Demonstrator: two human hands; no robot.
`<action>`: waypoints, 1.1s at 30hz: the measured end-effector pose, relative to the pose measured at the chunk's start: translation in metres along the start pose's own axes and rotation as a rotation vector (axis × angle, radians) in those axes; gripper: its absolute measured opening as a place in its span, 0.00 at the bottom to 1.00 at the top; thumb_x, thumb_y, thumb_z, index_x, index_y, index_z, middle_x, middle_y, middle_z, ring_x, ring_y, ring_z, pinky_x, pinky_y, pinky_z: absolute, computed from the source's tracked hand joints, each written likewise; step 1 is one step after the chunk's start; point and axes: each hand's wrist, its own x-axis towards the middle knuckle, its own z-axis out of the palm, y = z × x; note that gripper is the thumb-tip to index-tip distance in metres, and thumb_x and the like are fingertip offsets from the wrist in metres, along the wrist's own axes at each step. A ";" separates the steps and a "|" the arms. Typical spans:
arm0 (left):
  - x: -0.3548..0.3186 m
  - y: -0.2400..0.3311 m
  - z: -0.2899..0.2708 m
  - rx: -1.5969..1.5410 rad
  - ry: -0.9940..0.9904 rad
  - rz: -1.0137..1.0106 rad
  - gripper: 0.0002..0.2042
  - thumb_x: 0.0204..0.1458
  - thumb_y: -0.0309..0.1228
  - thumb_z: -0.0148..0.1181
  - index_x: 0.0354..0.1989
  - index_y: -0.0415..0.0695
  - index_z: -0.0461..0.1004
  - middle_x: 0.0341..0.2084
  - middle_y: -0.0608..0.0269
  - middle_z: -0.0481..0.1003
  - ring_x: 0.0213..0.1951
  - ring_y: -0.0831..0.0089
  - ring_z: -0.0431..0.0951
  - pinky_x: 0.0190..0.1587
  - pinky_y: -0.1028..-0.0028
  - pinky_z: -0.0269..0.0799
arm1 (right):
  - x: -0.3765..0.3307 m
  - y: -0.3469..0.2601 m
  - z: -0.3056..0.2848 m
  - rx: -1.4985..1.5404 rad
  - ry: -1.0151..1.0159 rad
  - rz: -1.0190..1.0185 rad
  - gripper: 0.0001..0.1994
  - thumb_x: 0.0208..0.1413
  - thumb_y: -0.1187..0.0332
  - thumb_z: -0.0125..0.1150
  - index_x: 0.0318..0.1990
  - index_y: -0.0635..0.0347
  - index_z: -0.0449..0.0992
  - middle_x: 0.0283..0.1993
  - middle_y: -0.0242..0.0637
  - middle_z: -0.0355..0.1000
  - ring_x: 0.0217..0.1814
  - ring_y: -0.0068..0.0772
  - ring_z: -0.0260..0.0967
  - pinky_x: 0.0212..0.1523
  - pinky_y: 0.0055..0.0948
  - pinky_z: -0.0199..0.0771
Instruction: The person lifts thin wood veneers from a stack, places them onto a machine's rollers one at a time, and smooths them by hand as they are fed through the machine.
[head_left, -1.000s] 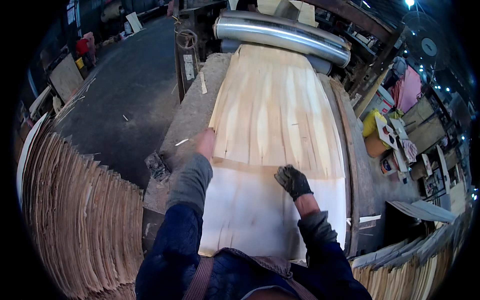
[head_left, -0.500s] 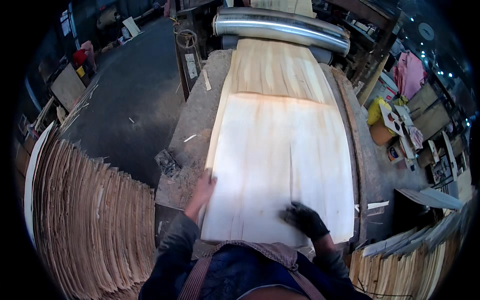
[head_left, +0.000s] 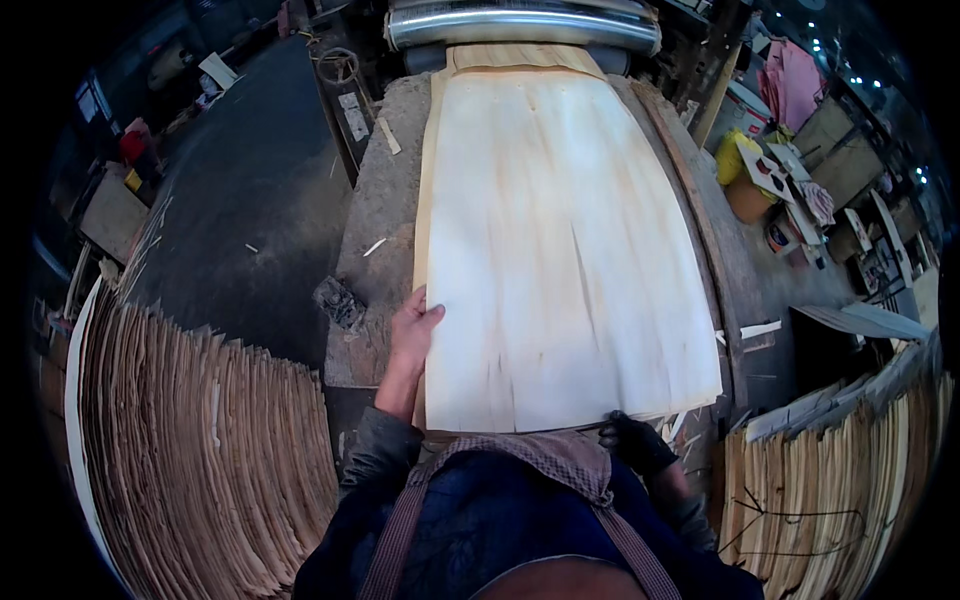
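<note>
A pale wood veneer sheet (head_left: 550, 250) lies lengthwise on the work table in front of me, with a dark split along its middle. Under it, more veneer shows along the left side and beyond its far edge. My bare left hand (head_left: 412, 335) grips the sheet's left edge, thumb on top and fingers below. At the near edge, right of centre, my right hand (head_left: 640, 443) in a dark glove has its fingers curled at the rim of the sheet; its underside is hidden. The far edge lies just short of a shiny metal roller (head_left: 520, 28).
Stacks of upright veneer sheets stand at my left (head_left: 200, 440) and right (head_left: 830, 480). A dark block (head_left: 338, 302) and wood slivers lie on the table's left side (head_left: 375, 200). A raised rail (head_left: 690, 200) runs along the right. Beyond it stand buckets and clutter.
The top veneer sheet has slid away from me toward the roller, covering more of the veneer beneath. My right hand went from the sheet's surface to its near edge; my left still holds the side.
</note>
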 end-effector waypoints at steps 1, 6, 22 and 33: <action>0.000 0.011 0.004 -0.063 -0.017 0.000 0.17 0.47 0.17 0.48 0.49 0.34 0.65 0.40 0.58 0.73 0.39 0.74 0.73 0.43 0.78 0.68 | -0.008 0.001 0.016 0.001 0.032 -0.045 0.06 0.56 0.64 0.49 0.33 0.55 0.67 0.28 0.36 0.67 0.30 0.33 0.67 0.33 0.28 0.70; 0.002 0.052 0.027 -0.127 -0.035 0.015 0.19 0.48 0.17 0.47 0.51 0.34 0.64 0.40 0.56 0.73 0.40 0.72 0.73 0.43 0.76 0.68 | -0.006 -0.003 0.003 -0.034 0.008 -0.238 0.06 0.54 0.65 0.51 0.31 0.56 0.68 0.25 0.34 0.67 0.29 0.34 0.67 0.34 0.33 0.72; -0.012 -0.089 -0.039 1.420 0.310 0.094 0.28 0.48 0.39 0.54 0.56 0.40 0.57 0.56 0.42 0.54 0.57 0.52 0.57 0.56 0.60 0.55 | 0.205 -0.172 0.103 -0.010 -0.155 -0.437 0.12 0.52 0.70 0.52 0.42 0.67 0.67 0.40 0.51 0.69 0.40 0.49 0.69 0.43 0.45 0.73; -0.016 -0.095 -0.050 1.179 0.265 0.057 0.29 0.44 0.38 0.58 0.55 0.44 0.60 0.58 0.43 0.52 0.60 0.51 0.50 0.59 0.59 0.48 | 0.236 -0.141 0.101 0.123 -0.548 -0.257 0.11 0.55 0.69 0.47 0.45 0.60 0.65 0.52 0.51 0.63 0.55 0.51 0.60 0.55 0.50 0.62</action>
